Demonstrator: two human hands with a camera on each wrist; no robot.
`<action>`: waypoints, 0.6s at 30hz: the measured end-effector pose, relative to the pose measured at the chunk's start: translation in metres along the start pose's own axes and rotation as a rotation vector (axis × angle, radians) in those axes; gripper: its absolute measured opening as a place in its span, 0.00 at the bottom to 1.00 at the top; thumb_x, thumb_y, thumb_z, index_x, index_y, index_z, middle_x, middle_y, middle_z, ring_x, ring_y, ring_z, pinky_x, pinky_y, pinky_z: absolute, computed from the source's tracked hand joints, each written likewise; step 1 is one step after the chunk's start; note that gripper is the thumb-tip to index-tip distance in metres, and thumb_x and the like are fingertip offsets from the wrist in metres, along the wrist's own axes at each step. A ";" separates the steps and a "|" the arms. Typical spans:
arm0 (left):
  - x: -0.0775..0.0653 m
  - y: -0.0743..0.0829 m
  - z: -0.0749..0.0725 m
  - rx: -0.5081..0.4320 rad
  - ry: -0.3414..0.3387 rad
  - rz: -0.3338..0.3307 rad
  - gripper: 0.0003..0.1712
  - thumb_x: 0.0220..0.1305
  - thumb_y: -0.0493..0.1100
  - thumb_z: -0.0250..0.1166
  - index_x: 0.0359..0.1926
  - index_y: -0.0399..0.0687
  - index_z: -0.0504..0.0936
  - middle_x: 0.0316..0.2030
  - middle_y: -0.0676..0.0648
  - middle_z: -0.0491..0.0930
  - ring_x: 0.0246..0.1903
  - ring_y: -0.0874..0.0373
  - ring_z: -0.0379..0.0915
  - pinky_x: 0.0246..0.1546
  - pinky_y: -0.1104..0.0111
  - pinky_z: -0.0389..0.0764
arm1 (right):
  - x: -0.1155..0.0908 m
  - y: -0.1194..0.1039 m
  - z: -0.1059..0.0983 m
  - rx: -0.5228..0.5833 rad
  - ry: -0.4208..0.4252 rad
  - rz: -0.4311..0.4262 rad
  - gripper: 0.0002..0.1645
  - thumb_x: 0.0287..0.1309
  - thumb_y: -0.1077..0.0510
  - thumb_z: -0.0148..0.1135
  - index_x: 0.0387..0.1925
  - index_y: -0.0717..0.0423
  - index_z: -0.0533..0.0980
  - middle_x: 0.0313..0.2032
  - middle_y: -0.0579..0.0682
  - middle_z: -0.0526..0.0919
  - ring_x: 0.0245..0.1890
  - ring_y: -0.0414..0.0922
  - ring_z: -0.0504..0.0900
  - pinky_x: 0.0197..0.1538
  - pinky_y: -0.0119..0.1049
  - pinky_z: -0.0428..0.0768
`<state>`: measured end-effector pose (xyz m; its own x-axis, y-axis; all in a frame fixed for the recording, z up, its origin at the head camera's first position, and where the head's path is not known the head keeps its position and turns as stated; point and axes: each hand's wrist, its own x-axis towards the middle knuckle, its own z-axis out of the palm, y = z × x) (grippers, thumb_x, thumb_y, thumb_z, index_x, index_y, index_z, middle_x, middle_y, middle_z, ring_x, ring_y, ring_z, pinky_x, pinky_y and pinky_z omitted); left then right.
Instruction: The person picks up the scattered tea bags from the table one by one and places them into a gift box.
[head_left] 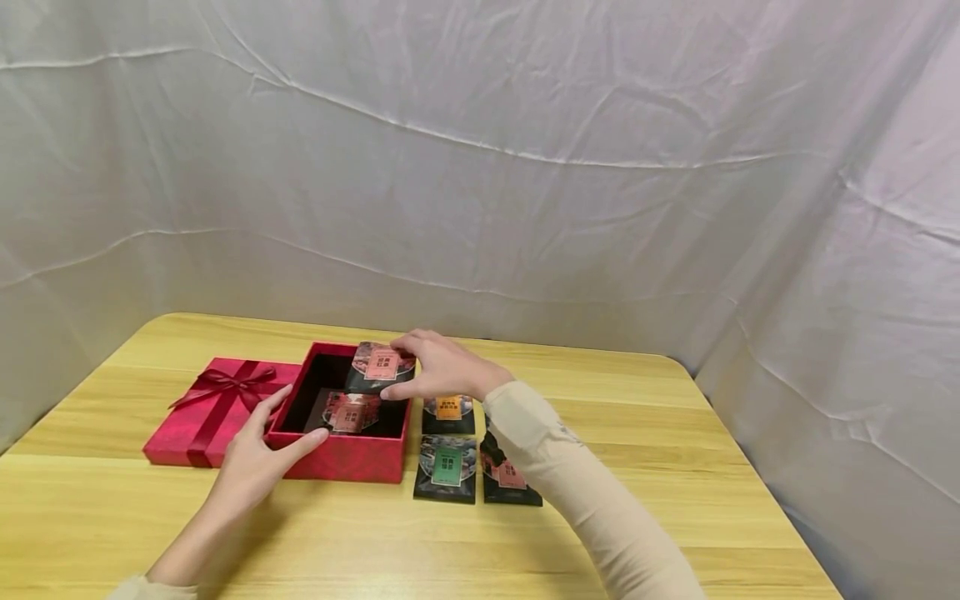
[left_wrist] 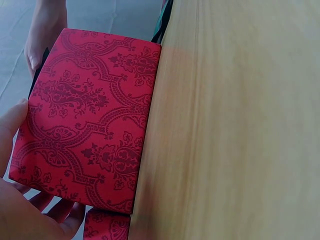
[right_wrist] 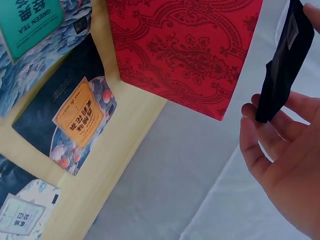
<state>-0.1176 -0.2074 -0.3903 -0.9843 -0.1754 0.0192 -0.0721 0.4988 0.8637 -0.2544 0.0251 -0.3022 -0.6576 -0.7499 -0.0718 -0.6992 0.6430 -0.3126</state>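
Observation:
A red patterned gift box [head_left: 341,458] stands lidless on the table. My left hand [head_left: 251,458] grips its near left corner, the thumb at the front rim and the fingers along the left side. Above the box's right part, my right hand [head_left: 442,371] pinches a dark tea packet [head_left: 378,364] with a pink label by its right edge. In the right wrist view that packet [right_wrist: 287,60] appears edge-on between thumb and fingers. Another pink-labelled packet [head_left: 351,414] lies inside the box.
Left of the box lies its red lid [head_left: 172,429] with a dark red bow. On the right are packets with green [head_left: 446,468], orange [head_left: 448,410] and pink [head_left: 510,479] labels, the last partly under my right sleeve. A white-labelled packet [right_wrist: 22,212] shows in the right wrist view.

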 end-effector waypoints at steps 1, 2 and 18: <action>0.000 0.000 0.000 -0.001 0.000 0.000 0.54 0.58 0.58 0.69 0.75 0.49 0.49 0.70 0.30 0.51 0.67 0.30 0.46 0.58 0.33 0.57 | 0.001 0.000 0.000 0.001 0.002 0.002 0.48 0.55 0.33 0.62 0.71 0.51 0.62 0.67 0.50 0.65 0.65 0.46 0.64 0.64 0.43 0.67; 0.000 0.000 0.000 -0.002 0.001 0.001 0.54 0.58 0.58 0.69 0.75 0.48 0.50 0.70 0.30 0.51 0.67 0.30 0.46 0.58 0.33 0.57 | 0.002 0.000 0.001 0.001 0.002 0.002 0.48 0.55 0.33 0.62 0.71 0.51 0.62 0.67 0.50 0.66 0.65 0.46 0.65 0.64 0.42 0.67; 0.002 -0.002 0.000 -0.005 -0.013 -0.007 0.54 0.59 0.58 0.68 0.76 0.48 0.47 0.71 0.30 0.50 0.67 0.29 0.46 0.57 0.32 0.57 | 0.014 -0.011 0.013 -0.079 0.005 -0.016 0.47 0.52 0.33 0.64 0.68 0.52 0.66 0.66 0.50 0.67 0.63 0.45 0.67 0.63 0.38 0.68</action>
<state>-0.1193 -0.2087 -0.3917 -0.9858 -0.1678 0.0068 -0.0781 0.4936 0.8662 -0.2516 0.0055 -0.3124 -0.6475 -0.7595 -0.0630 -0.7294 0.6415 -0.2375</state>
